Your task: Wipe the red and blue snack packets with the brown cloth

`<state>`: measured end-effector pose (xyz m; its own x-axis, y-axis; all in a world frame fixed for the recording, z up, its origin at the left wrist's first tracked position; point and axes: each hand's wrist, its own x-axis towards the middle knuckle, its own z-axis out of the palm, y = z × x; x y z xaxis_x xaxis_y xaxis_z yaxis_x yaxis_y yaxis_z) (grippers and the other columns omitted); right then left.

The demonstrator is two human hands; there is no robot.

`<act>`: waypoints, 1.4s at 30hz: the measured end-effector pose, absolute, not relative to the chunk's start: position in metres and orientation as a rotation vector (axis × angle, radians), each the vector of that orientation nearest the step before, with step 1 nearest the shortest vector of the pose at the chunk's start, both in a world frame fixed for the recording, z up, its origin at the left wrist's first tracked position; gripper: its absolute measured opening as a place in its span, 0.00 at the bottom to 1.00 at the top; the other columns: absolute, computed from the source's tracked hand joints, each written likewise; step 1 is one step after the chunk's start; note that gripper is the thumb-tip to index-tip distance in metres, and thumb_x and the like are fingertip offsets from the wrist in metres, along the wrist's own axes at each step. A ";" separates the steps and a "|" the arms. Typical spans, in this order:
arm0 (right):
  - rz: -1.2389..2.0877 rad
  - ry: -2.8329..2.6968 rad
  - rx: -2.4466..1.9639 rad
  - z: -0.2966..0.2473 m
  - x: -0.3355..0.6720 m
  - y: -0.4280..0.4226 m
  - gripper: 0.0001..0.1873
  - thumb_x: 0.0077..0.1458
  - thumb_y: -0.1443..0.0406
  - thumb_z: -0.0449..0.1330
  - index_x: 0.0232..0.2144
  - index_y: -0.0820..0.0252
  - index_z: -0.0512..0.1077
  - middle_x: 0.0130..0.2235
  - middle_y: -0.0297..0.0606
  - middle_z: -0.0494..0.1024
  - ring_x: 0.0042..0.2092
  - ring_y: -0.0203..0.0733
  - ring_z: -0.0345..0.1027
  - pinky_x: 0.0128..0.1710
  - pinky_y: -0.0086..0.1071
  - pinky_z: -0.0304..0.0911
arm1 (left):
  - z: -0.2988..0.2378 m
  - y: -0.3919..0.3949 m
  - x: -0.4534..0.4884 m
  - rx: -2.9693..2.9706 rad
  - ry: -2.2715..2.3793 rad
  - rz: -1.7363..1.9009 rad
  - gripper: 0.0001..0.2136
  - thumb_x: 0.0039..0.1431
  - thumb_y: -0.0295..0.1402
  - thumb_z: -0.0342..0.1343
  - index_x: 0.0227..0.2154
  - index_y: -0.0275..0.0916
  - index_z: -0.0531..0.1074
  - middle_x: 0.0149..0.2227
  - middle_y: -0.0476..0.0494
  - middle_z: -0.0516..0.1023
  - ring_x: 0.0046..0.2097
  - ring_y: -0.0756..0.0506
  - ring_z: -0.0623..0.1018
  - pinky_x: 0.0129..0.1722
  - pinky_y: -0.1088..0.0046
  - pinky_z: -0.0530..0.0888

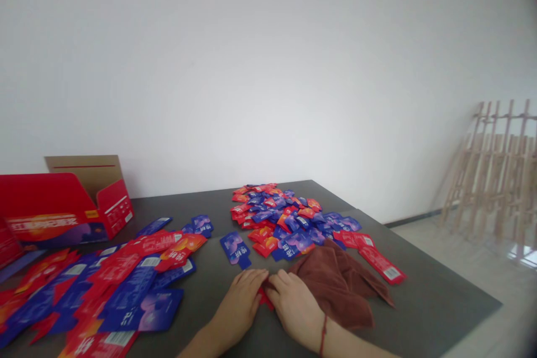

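Observation:
At the table's near edge, my left hand (240,303) and my right hand (292,303) meet with fingers bent and fingertips close together. Both grip a small red packet (265,298), mostly hidden beneath the fingers. A crumpled brown cloth (335,285) lies right beside my right hand. Just beyond my left hand rests a single blue packet (234,246) with a narrow tab. Farther back is a pile of small red and blue packets (277,215). To the left, larger flat red and blue packets (138,274) overlap in a loose heap.
A red printed carton (46,201) with its flap raised stands at the back left of the dark table (423,319). A long red packet (382,264) lies to the right of the pile. Wooden racks (490,173) lean against the white wall on the right.

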<state>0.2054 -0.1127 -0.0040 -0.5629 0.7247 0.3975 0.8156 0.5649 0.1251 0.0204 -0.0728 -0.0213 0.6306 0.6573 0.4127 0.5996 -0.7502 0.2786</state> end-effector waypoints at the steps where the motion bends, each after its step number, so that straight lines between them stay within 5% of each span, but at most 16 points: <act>1: -0.407 -2.518 -1.236 -0.004 0.204 -0.110 0.07 0.59 0.68 0.57 0.40 0.60 0.72 0.42 0.39 0.73 0.43 0.45 0.61 0.40 0.37 0.57 | -0.022 -0.073 0.020 2.726 1.055 0.774 0.24 0.57 0.22 0.46 0.57 0.42 0.63 0.56 0.43 0.71 0.57 0.43 0.69 0.58 0.57 0.65; 8: -0.268 -2.417 -1.413 0.002 0.233 -0.110 0.13 0.59 0.69 0.55 0.45 0.55 0.71 0.43 0.36 0.74 0.45 0.44 0.62 0.44 0.37 0.57 | -0.020 -0.074 0.021 2.719 1.100 0.683 0.24 0.58 0.23 0.46 0.57 0.43 0.63 0.57 0.44 0.70 0.58 0.43 0.68 0.60 0.57 0.63; 15: -0.481 -2.412 -1.294 -0.028 0.248 -0.122 0.22 0.53 0.71 0.57 0.51 0.55 0.68 0.52 0.37 0.73 0.48 0.46 0.63 0.44 0.36 0.60 | -0.018 -0.074 0.023 2.774 1.115 0.562 0.27 0.54 0.19 0.46 0.56 0.46 0.65 0.58 0.46 0.68 0.59 0.43 0.67 0.60 0.58 0.63; 24: -0.151 -2.443 -1.368 0.003 0.210 -0.104 0.15 0.59 0.69 0.53 0.47 0.53 0.71 0.46 0.35 0.74 0.46 0.44 0.62 0.46 0.37 0.59 | -0.029 -0.071 0.021 2.770 1.141 0.576 0.29 0.54 0.19 0.45 0.60 0.42 0.60 0.59 0.43 0.67 0.60 0.43 0.66 0.60 0.57 0.62; 34: -0.511 -2.349 -1.346 -0.031 0.238 -0.123 0.19 0.56 0.73 0.55 0.49 0.56 0.70 0.50 0.37 0.73 0.47 0.44 0.64 0.44 0.36 0.60 | -0.019 -0.077 0.027 2.742 1.208 0.472 0.29 0.51 0.19 0.45 0.57 0.41 0.63 0.60 0.44 0.66 0.60 0.43 0.65 0.61 0.56 0.59; 42: -0.183 -2.470 -1.316 0.001 0.211 -0.103 0.17 0.58 0.70 0.53 0.49 0.55 0.70 0.47 0.39 0.72 0.48 0.44 0.62 0.48 0.36 0.58 | -0.014 -0.081 0.029 2.707 1.264 0.531 0.29 0.50 0.19 0.45 0.56 0.38 0.64 0.58 0.41 0.68 0.60 0.42 0.66 0.60 0.57 0.61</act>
